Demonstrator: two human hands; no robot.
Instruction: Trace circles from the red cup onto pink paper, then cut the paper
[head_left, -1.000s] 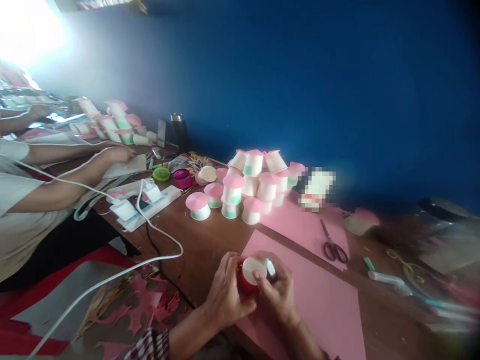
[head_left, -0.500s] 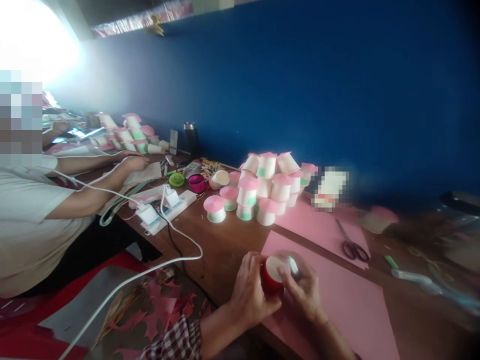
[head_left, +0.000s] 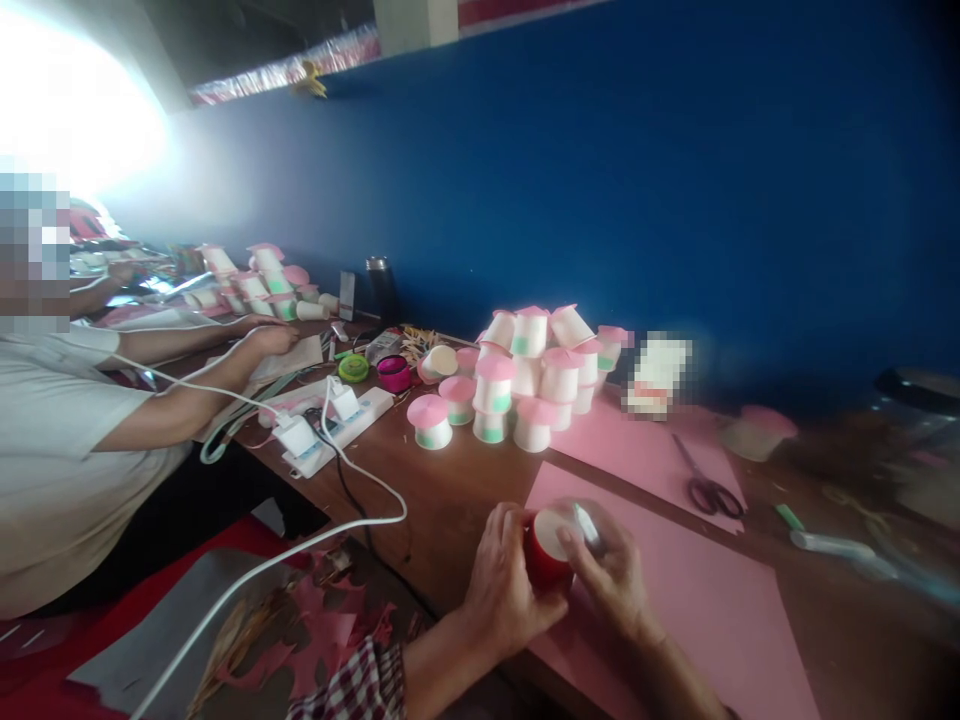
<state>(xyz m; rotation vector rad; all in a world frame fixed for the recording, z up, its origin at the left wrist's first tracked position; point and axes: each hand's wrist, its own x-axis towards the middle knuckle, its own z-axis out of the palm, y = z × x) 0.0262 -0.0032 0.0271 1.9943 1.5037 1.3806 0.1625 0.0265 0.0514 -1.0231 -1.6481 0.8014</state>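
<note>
Blue wall [head_left: 637, 200] rises behind a long brown table [head_left: 427, 500], with strong glare at the upper left. Near the table's front edge, over the pink sheet [head_left: 720, 620], a red cup [head_left: 551, 570] sits between the person's two hands. Its pale round end faces up and a little toward the person; its long axis stands nearly upright, leaning slightly. Whether it touches the sheet is hidden. Curled around its left side, the left hand [head_left: 506, 585] grips it firmly. Thumb at the pale end, the right hand [head_left: 619, 575] pinches a small white-tipped thing [head_left: 586, 525], blurred and slanting up to the left.

Beyond the sheet, pink-topped paper cups [head_left: 529, 375] are piled near the wall. Scissors [head_left: 709, 490] lie on a second pink sheet [head_left: 637, 450], blades toward the wall. Left of the pile sit a magenta tub [head_left: 394, 374] and a power strip [head_left: 337, 435] with white plugs. Further left, a co-worker [head_left: 67, 440] reaches over the table.
</note>
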